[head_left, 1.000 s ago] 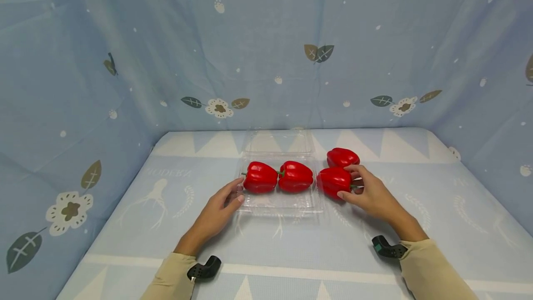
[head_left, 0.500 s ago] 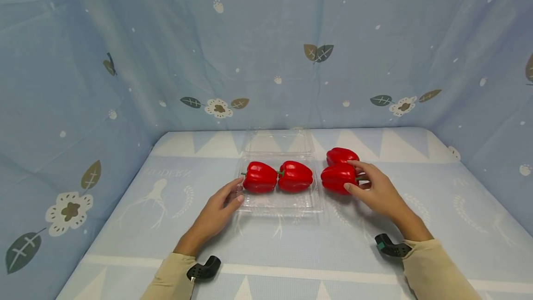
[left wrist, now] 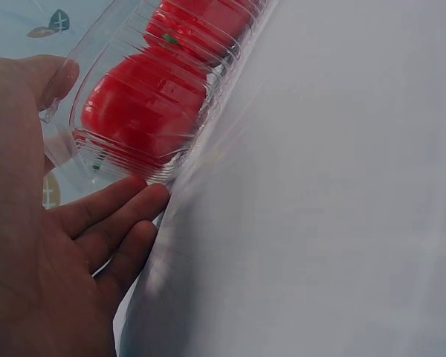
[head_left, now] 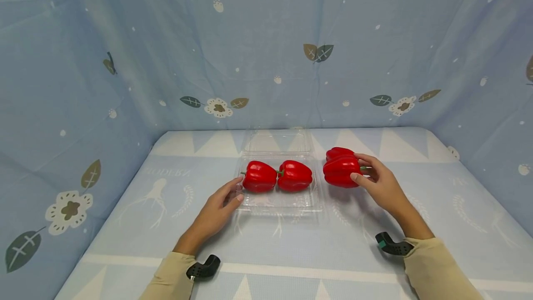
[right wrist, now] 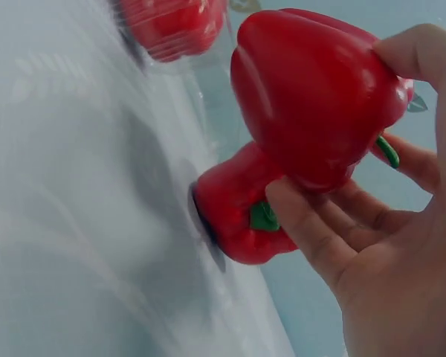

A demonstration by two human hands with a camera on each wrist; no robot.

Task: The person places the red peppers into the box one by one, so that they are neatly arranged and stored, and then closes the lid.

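Note:
My right hand (head_left: 381, 186) grips a red bell pepper (head_left: 341, 171) by its stem end, thumb and fingers around it. In the right wrist view this held pepper (right wrist: 312, 97) is raised above the table, its green stem toward the palm. Behind it lies another red bell pepper (right wrist: 241, 204), partly hidden. A clear plastic clamshell container (head_left: 275, 203) stands at the middle, lid folded back, with two red peppers (head_left: 259, 177) side by side in it. At the container's left edge, my left hand (head_left: 216, 209) pinches the rim; the left wrist view shows the thumb (left wrist: 63, 78) there.
The clear lid (head_left: 276, 142) lies behind the container. A patterned pale blue cloth (head_left: 266, 244) covers the table, and blue cloth walls (head_left: 266, 36) rise at the back and sides. A black wrist device (head_left: 393, 244) sits on each forearm.
My right hand has lifted the pepper and moved it slightly right and away from the container; it now overlaps the pepper behind. My left hand and the container stay where they were.

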